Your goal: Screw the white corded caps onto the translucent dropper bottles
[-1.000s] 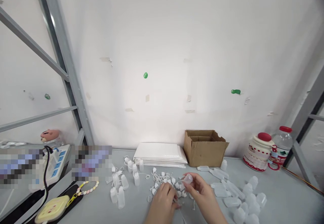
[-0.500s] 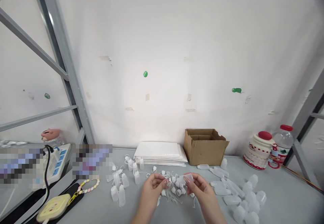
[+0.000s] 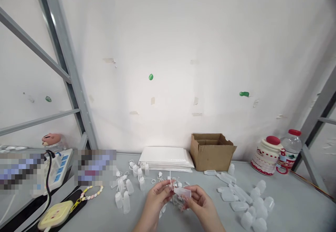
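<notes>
A small translucent plastic bottle [image 3: 184, 192] lies sideways between the fingers of my right hand [image 3: 201, 200], its neck pointing left. My left hand [image 3: 157, 194] pinches a white cap with a thin strap [image 3: 170, 181] against that neck; the strap sticks upward. Whether the cap is seated cannot be seen behind the fingers. Beneath both hands lies a pile of loose white strapped caps [image 3: 178, 202], partly covered. To the left, several capped bottles [image 3: 126, 202] stand or lie in a group. Several uncapped bottles [image 3: 240, 193] are scattered on the right.
Behind my hands are a stack of white sheets [image 3: 164, 156] and an open cardboard box [image 3: 214, 156]. A decorated jar [image 3: 266, 158] and a red-capped bottle [image 3: 292, 148] stand far right. On the left are a power strip [image 3: 63, 167], a yellow case [image 3: 56, 215] and a beaded loop [image 3: 91, 197].
My right hand has moved left with the bottle, bringing its neck to my left fingers. A cap strap now stands up at the left fingertips.
</notes>
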`<action>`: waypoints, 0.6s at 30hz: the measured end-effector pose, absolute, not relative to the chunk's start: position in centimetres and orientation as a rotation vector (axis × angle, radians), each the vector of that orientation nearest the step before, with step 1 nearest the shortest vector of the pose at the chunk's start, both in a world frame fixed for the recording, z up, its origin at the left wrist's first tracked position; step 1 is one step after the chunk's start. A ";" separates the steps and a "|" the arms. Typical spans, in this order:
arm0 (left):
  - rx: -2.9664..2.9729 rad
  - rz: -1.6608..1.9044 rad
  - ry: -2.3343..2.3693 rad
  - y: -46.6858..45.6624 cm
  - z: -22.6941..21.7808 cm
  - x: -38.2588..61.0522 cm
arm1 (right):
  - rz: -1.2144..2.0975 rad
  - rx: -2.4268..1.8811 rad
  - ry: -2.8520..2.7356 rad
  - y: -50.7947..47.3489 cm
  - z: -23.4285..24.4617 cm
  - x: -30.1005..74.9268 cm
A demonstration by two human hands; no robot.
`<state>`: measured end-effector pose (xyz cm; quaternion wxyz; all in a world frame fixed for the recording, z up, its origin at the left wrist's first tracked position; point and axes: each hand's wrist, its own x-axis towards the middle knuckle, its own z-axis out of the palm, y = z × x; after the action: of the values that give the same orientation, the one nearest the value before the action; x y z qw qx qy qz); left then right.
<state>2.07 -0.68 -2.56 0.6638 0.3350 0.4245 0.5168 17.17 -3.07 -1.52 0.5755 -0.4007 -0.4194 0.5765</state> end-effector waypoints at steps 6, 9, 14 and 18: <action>0.911 1.128 1.016 -0.5 -2.3 2.4 | 1.320 -0.949 -1.020 -3.0 -2.4 17.5; 0.987 1.107 1.017 -0.5 -2.2 2.6 | 1.338 -0.949 -1.027 -3.0 -2.5 17.6; 1.043 1.079 1.001 -0.8 -1.7 2.8 | 1.313 -0.987 -1.007 -3.3 -1.6 17.4; 1.026 1.095 0.974 -0.9 -1.7 2.9 | 1.229 -1.042 -1.060 -3.4 -1.8 17.4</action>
<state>2.87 -0.92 -1.70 0.6262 0.4472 0.4245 0.4772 17.37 -3.36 -1.77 0.5700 -0.4437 -0.4515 0.5238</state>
